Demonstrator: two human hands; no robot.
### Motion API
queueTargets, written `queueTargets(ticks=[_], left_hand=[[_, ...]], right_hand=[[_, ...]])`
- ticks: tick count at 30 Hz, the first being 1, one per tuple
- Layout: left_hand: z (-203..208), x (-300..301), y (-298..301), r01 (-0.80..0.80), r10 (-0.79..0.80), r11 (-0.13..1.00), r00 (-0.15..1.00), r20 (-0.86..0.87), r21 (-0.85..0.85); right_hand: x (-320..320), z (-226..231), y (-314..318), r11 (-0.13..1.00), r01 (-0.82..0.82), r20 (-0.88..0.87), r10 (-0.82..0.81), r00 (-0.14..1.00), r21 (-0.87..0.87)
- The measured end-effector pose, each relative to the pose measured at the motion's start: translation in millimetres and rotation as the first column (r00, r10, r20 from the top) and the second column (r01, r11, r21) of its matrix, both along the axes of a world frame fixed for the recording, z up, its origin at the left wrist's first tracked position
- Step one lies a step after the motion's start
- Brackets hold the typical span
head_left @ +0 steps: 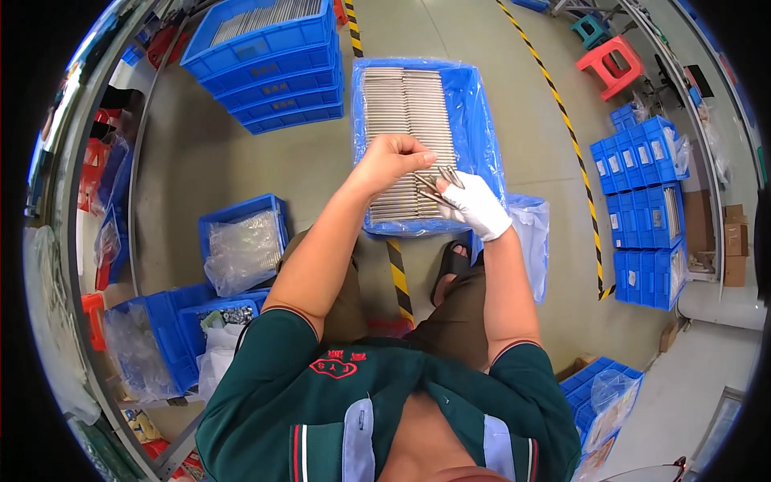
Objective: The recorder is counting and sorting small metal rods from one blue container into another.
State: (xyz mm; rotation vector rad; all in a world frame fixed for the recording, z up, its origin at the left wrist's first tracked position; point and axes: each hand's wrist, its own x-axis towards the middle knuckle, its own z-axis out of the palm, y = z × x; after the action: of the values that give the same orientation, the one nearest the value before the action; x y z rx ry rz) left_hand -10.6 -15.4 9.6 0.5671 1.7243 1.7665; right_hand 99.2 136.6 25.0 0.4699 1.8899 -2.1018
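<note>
Over a blue crate (491, 153) lined with clear plastic, both of my hands are close together. My right hand (480, 207), in a white glove with bare fingertips, is closed round several short metal rods (430, 186) that fan out toward the left. My bare left hand (389, 167) is pinched just above them, its fingertips near the rods' ends; what sits between them is too small to make out. Beneath lie neat rows of silver metal rods (405, 100), packed side by side in two columns. My hands cover part of these rows.
Stacked blue crates (281, 108) stand at the far left, the top one filled with rods. Nearer left are a plastic-covered crate (281, 210) and more bins. Blue bins (642, 205) and a red stool (612, 68) stand right. Striped tape (399, 281) marks the floor.
</note>
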Motion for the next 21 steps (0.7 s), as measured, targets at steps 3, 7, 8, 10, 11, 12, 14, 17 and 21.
queueTargets(ticks=[3, 7, 8, 10, 11, 12, 14, 17, 21], left_hand=[[4.5, 3.2, 0.0, 0.044, -0.047, 0.998, 0.994, 0.098, 0.034], [6.8, 3.0, -2.2, 0.128, -0.140, 0.988, 0.977, 0.162, 0.085], [6.9, 2.1, -2.4, 0.155, -0.168, 0.984, 0.971, 0.168, 0.089], [6.1, 2.0, -2.3, 0.146, -0.161, 0.985, 0.974, 0.163, 0.096], [5.4, 2.7, -2.5, 0.166, -0.186, 0.979, 0.967, 0.176, 0.122], [4.8, 3.1, -1.9, 0.163, -0.187, 0.978, 0.962, 0.198, 0.132], [3.4, 4.9, -0.8, 0.169, -0.192, 0.978, 0.956, 0.223, 0.119], [3.8, 4.7, -2.1, 0.177, -0.194, 0.980, 0.955, 0.225, 0.090], [9.5, -2.8, -6.6, -0.001, -0.008, 0.998, 0.992, 0.128, 0.068]], right_hand=[[-0.9, 2.3, -1.9, 0.997, -0.070, -0.012, 0.069, 0.998, -0.027], [-1.3, 0.2, -4.2, 0.994, -0.056, -0.076, 0.049, 0.996, -0.096], [-1.5, -0.1, -4.1, 0.993, -0.063, -0.038, 0.059, 0.998, -0.104], [-0.5, -0.5, -5.0, 0.992, -0.018, 0.029, 0.022, 0.999, -0.128], [-1.1, -0.3, -5.0, 0.990, -0.036, -0.003, 0.036, 0.999, -0.133], [-1.1, -0.3, -6.1, 0.988, -0.037, -0.012, 0.036, 0.999, -0.152], [0.0, -0.4, -8.5, 0.984, -0.026, 0.009, 0.028, 1.000, -0.175], [-0.1, -1.4, -9.7, 0.995, -0.023, 0.038, 0.027, 0.999, -0.100], [-1.4, -4.6, -3.3, 0.994, -0.096, -0.008, 0.095, 0.995, -0.062]])
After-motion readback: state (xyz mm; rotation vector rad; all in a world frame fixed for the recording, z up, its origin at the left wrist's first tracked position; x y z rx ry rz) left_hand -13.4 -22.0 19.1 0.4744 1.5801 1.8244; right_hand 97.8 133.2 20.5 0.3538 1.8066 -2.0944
